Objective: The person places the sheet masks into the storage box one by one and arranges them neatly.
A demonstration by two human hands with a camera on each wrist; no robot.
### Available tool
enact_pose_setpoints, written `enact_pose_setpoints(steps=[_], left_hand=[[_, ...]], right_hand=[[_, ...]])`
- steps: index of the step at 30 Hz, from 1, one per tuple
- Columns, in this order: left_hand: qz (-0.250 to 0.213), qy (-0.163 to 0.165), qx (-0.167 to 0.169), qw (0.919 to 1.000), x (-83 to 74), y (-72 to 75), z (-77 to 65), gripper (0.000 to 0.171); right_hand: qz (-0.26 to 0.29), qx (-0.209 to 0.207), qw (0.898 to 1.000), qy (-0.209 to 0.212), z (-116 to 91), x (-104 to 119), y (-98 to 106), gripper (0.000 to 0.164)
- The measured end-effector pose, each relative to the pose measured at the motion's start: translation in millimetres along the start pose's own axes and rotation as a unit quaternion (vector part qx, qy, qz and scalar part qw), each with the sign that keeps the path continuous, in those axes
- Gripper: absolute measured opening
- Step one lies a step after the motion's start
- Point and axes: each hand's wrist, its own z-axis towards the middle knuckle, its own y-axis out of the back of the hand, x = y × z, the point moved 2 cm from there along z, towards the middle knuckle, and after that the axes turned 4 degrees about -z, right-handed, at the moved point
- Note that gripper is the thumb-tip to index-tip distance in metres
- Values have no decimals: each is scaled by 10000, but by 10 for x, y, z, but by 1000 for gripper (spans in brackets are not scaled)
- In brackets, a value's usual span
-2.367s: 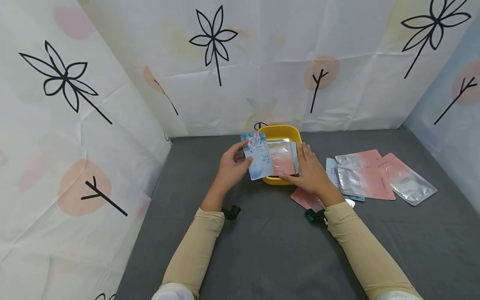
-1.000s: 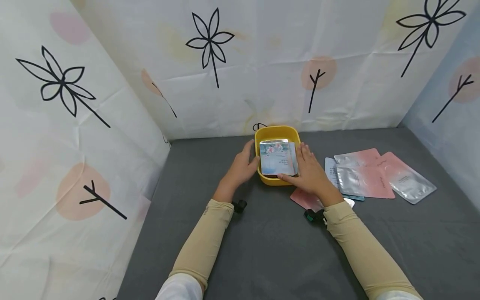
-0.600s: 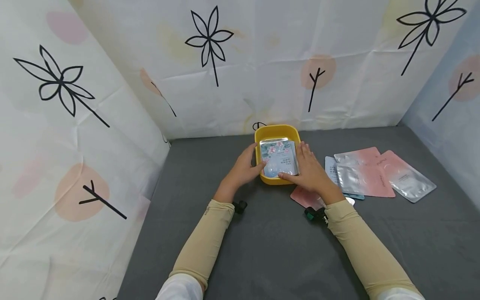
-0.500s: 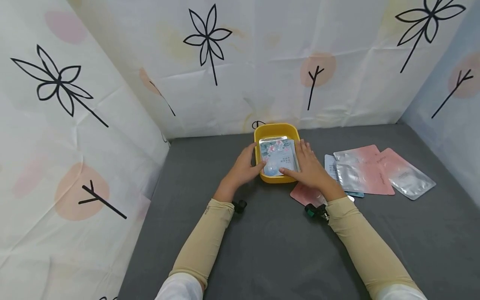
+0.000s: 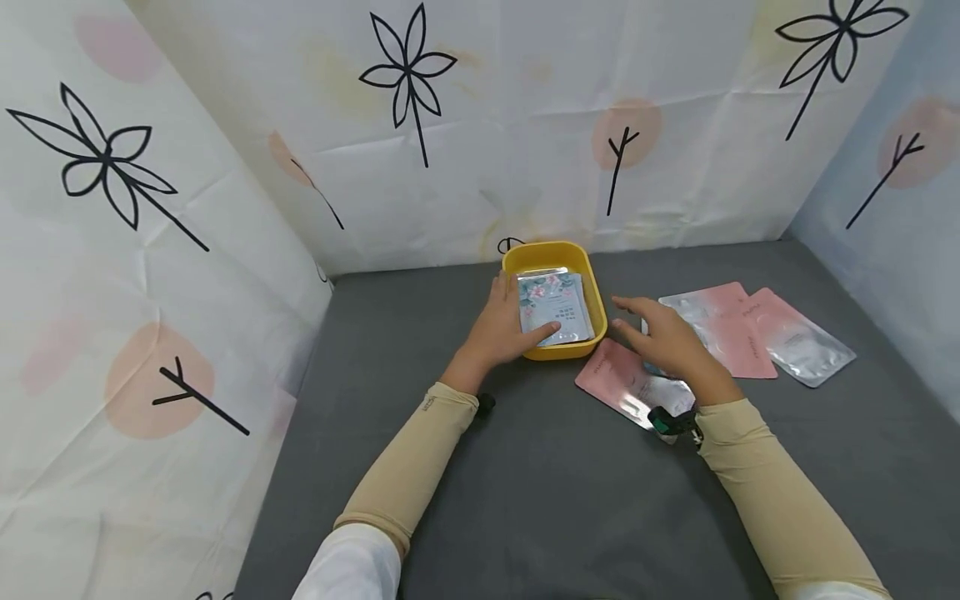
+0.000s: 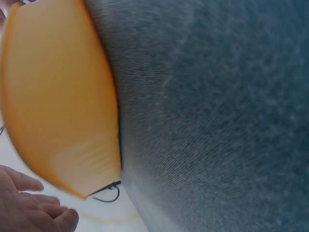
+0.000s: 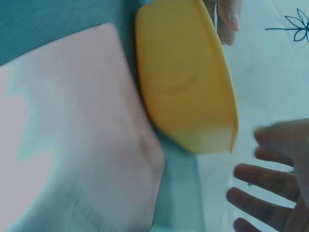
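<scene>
Left hand (image 5: 501, 327) is held spread at yellow tray (image 5: 566, 352), right hand (image 5: 667, 335) spread above foil packets (image 5: 738, 346); packets are judged light, slippery, best pinched at edges.

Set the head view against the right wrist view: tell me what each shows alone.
Only head: the blue floral sachet in the yellow tray, and the tan sleeves. Only right wrist: several fingers of the right hand fanned apart. Both: the yellow tray, a pink-and-silver sachet beside it, the flower-print backdrop, and parts of the left hand and right hand.
</scene>
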Motion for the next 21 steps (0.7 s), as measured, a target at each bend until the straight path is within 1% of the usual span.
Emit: enact_pose_setpoints(steps=[2,5,10,14,16,18,19,21], left_hand=[[405,40,51,9992,-4,-48,34,127],[820,126,93,9965,-10,-109,73,134],[1067,348,150,9936,-13,-165,81,141],[1162,399,130,9923,-12,-194,79,143],[1229,407,118,9915,-9,-214,84,143],[1300,408,114,9906,-9,-226,90,144],[1348,411,122,9899,-11,-231,92,144],[1419,428,139,9889,-14,-234,96,144]], right_hand=[[-90,96,9999,-75,-104,-56,20,52],[-199,111,9994,-260,-246,-175,50,51],[-337,-186,9974,-607,-444,-476,142,55],[-449,-525,9941,-830,-596,-748,250,56],[-493,-627,9929,-883,-652,-879,298,56],[-478,-700,9929,-833,-691,-993,348,55],[-506,-687,9931,-799,-705,-1045,371,56],[-397,-662,9942,-745,-717,-1124,411,56]])
